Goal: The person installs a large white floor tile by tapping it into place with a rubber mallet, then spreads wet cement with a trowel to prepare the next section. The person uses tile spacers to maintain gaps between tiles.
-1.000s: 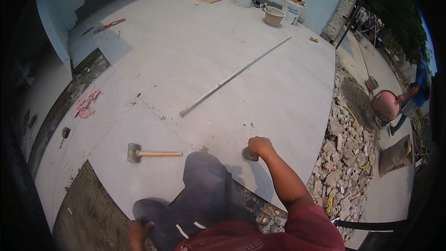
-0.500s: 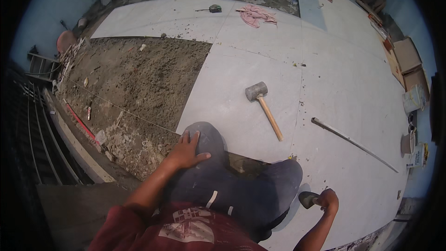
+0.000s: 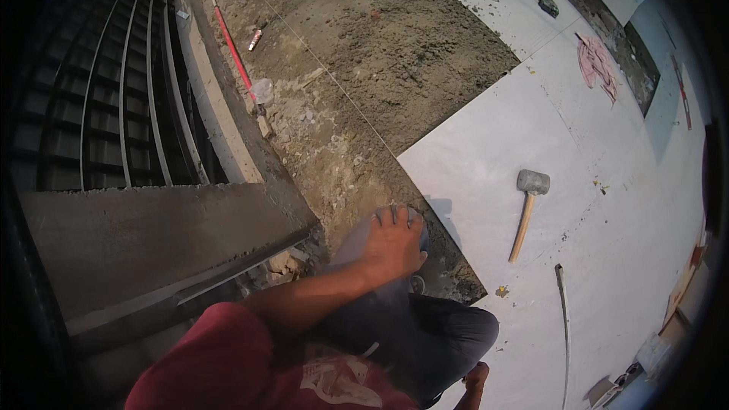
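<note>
Mallet (image 3: pixel 534 183) lies on pale tiles (image 3: pixel 486 133), its head pointing away from us. We rest the left hand (image 3: pixel 393 249) loosely spread over one knee (image 3: pixel 355 247); we cannot tell whether the right hand (image 3: pixel 477 375) grips anything.

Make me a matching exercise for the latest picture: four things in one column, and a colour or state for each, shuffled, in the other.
Column one
1. Mallet
2. Cloth
3. Left hand
4. Soil

Column two
A. Brown and rough
B. Grey at the head, wooden at the handle
C. Pink and crumpled
D. Resting spread on a knee

Pairs: 1-B, 2-C, 3-D, 4-A
</note>
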`<action>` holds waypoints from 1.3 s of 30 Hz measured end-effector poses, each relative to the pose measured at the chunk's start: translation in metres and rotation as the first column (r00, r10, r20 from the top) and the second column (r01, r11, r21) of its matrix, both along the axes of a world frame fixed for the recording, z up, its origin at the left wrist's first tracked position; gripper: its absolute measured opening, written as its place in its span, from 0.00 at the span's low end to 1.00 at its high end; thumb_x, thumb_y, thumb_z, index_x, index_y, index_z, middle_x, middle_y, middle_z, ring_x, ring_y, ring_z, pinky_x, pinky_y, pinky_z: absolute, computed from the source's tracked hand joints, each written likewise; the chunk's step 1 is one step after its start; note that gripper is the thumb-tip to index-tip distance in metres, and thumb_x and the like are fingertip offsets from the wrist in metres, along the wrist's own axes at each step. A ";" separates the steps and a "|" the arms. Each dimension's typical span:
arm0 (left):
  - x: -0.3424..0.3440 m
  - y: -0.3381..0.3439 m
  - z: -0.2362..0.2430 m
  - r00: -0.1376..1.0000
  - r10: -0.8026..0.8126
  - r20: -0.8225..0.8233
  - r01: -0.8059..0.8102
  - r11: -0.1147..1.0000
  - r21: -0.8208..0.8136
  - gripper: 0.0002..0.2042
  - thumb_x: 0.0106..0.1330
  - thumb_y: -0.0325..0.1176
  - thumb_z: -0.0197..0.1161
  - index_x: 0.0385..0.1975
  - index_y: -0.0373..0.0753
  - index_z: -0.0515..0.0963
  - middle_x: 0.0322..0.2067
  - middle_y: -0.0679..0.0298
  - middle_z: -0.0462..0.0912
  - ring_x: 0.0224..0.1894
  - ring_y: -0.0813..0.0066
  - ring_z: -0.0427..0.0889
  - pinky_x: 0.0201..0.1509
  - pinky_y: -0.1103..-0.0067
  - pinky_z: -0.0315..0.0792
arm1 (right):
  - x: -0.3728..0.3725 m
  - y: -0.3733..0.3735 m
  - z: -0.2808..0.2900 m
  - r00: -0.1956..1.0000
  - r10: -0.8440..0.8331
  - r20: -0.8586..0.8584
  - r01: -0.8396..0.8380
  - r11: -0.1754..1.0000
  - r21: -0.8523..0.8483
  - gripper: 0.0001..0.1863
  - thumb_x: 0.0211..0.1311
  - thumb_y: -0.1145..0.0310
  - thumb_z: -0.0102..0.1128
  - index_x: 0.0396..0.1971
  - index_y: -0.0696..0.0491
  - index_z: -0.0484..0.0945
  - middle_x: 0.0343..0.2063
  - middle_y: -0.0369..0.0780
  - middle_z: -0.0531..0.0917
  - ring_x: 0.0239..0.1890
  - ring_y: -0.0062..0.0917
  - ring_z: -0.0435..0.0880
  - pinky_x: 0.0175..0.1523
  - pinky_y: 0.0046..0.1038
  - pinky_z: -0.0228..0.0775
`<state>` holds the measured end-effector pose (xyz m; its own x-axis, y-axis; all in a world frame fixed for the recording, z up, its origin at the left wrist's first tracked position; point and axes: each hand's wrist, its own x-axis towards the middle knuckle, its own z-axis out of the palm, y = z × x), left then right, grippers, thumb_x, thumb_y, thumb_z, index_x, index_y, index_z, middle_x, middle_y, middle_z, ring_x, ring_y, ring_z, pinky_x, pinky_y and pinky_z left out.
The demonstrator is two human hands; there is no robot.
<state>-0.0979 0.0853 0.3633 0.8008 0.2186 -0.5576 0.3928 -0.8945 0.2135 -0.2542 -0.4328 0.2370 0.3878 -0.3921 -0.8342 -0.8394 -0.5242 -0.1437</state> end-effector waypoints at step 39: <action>-0.096 0.260 0.042 0.565 0.427 -0.706 -0.823 0.353 -0.445 0.42 0.62 0.63 0.58 0.63 0.28 0.67 0.60 0.40 0.72 0.63 0.47 0.73 0.67 0.64 0.65 | 0.458 0.638 0.196 0.764 0.642 0.072 -0.628 0.711 0.316 0.10 0.52 0.71 0.62 0.33 0.55 0.70 0.18 0.35 0.74 0.15 0.19 0.73 0.18 0.25 0.67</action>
<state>-0.1943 0.3456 0.4057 0.2395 -0.0448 -0.9699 0.9707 0.0302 0.2383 0.2038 0.2056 0.4332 0.4156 0.2088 -0.8853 -0.3337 -0.8704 -0.3619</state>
